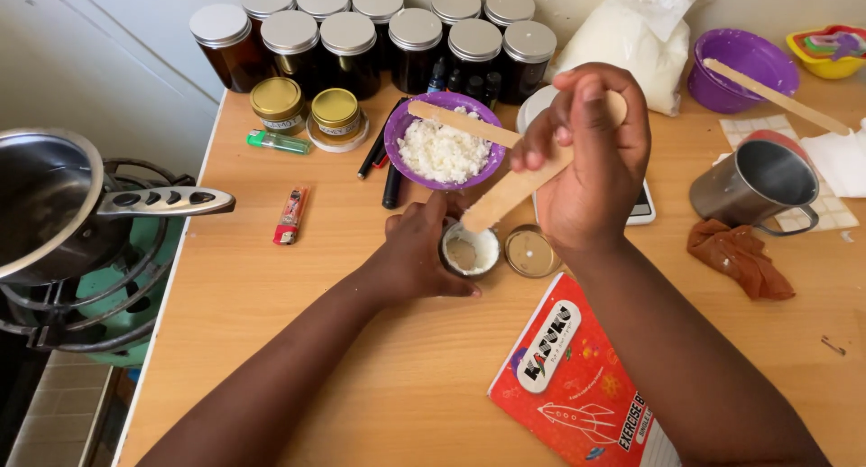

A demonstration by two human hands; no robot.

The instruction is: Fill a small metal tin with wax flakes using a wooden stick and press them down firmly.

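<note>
My left hand (pixel 415 255) wraps around a small round jar (pixel 470 250) with white residue inside, holding it on the wooden table (pixel 298 323). My right hand (pixel 591 160) grips a flat wooden stick (pixel 505 196) that slants down with its lower end at the jar's rim. Just behind stands a purple bowl (pixel 401 129) of white flakes with another wooden stick (pixel 462 122) lying across it. A second small round tin (pixel 530 250) sits right of the jar.
Several dark jars with silver lids (pixel 350 43) line the back. Two gold-lidded tins (pixel 307 106), a green lighter (pixel 278 142), a metal mug (pixel 758 180), a brown cloth (pixel 740 258), a red exercise book (pixel 577 386), a second purple bowl (pixel 744 65), and a pan (pixel 54 196) on a burner at left.
</note>
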